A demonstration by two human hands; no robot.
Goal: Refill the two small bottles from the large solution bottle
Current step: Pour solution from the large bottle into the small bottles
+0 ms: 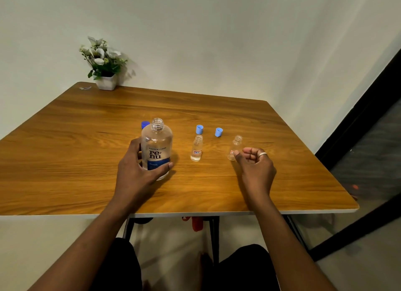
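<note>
Far left corner: a flower pot (106, 82) stands at the table's (65, 160) back edge, well apart from your work.
Left side: wide bare wood runs from the left edge to your left hand (138, 171).
Left hand: you grip the large solution bottle (156, 147) low down, thumb across the front of the blue label and fingers round its left side.
Large solution bottle: upright on the table near the middle, mouth uncapped; a dark blue cap (145, 124) sits just behind it.
Middle: the left small bottle (196, 148) stands upright and open, apart from the large one, with a light blue cap (199, 129) just behind it.
Right of middle: a second light blue cap (218, 132) lies between the two small bottles, further back.
Right small bottle (235, 146): upright, open.
Right hand (256, 162): your fingers curl into the palm around nothing. The thumb tip is at that bottle's base; whether it touches, you cannot tell.
Edges: bare wood lies between the bottles and the near edge, and the right edge is near your right hand.
</note>
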